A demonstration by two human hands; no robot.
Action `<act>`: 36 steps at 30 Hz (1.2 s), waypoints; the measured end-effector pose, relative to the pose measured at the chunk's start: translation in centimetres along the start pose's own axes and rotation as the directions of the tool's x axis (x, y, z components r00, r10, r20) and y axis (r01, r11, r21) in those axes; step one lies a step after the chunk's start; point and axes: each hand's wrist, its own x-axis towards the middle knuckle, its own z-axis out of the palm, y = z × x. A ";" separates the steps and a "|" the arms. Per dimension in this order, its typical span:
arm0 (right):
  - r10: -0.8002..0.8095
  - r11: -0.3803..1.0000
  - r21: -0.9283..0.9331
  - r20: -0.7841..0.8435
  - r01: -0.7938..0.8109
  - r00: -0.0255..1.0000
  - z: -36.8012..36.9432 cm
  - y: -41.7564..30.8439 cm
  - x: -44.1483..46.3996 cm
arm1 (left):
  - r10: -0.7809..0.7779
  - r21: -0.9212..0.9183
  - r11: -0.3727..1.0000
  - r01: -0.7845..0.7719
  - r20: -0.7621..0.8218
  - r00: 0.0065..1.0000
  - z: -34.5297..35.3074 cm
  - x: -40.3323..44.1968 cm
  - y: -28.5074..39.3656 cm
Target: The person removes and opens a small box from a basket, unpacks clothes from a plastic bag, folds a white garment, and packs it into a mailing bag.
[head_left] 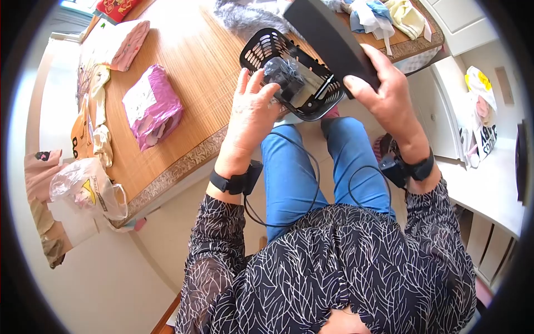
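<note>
My right hand [384,92] grips a long, matte black box [331,42], held tilted above the right side of a black plastic basket [261,47]. The basket has slotted walls and sits at the table's near edge, above my knees. My left hand [250,106] is at the basket's left rim, fingers apart, the thumb beside a dark item in clear plastic wrap [286,75]. Whether the thumb presses on that item I cannot tell. Also in the basket lies a slim black-and-white pen-like stick [324,87]. The box hides part of the basket's far right side.
On the wooden table [206,72] lie a pink-purple plastic package [153,106], a folded pink cloth [125,44], grey fluffy fabric [236,16] and cloths [375,16]. A clear plastic bag [89,186] is at the left corner. White cabinets [439,106] stand right. Cables [317,167] run from my wrist straps.
</note>
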 end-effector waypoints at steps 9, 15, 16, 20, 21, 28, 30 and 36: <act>0.085 0.985 -0.164 0.159 -0.058 0.984 1.7 3.6 0.6 | 0.053 0.058 0.997 -0.051 -0.034 0.998 1.4 0.7 -0.9; -0.338 0.864 -0.273 0.306 0.422 0.890 4.4 5.8 -5.7 | 0.174 0.102 0.981 -0.166 -0.069 0.982 1.6 1.3 -0.7; -0.228 0.917 -0.241 0.340 0.319 0.912 5.3 5.8 -6.2 | 0.203 0.031 0.979 -0.202 -0.054 0.978 1.6 1.7 -0.2; -0.098 0.922 -0.319 0.362 0.222 0.927 8.8 8.4 -5.6 | 0.188 -0.017 0.982 -0.188 0.004 0.982 1.5 2.1 2.1; -0.075 0.915 -0.347 0.351 0.204 0.934 9.7 9.2 -5.1 | 0.175 -0.014 0.985 -0.174 0.035 0.984 1.3 2.1 2.2; -0.137 0.903 -0.363 0.257 0.227 0.957 2.1 10.2 -7.0 | 0.016 -0.137 0.988 -0.064 -0.327 0.945 1.0 1.9 5.1; -0.165 0.848 -0.487 0.134 0.210 0.977 -2.3 11.7 -8.4 | 0.013 -0.174 0.982 -0.073 -0.323 0.946 1.3 1.6 5.6; -0.036 0.600 -0.797 -0.114 -0.070 0.993 -16.0 21.8 -8.5 | -0.184 -0.233 0.942 0.240 0.241 0.953 7.0 -1.8 1.7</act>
